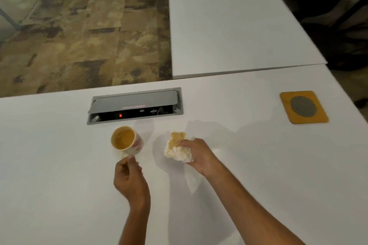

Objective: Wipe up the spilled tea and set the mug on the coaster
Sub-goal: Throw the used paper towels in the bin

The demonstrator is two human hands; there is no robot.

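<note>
A white mug (126, 141) with red marks on its side stands on the white table (59, 165), tea inside it. My left hand (129, 179) is just in front of the mug, thumb and fingers pinched at its handle. My right hand (196, 155) presses a crumpled white tissue (177, 148), stained brown with tea, onto the table to the right of the mug. A yellow square coaster (303, 106) with a grey ribbed disc lies at the far right, apart from both hands.
A grey recessed power box (135, 105) with its lid up and a red light sits just behind the mug. A second white table (229, 26) adjoins behind. Brown carpet floor (79, 36) lies beyond the table's far edge. Dark chairs stand at the right.
</note>
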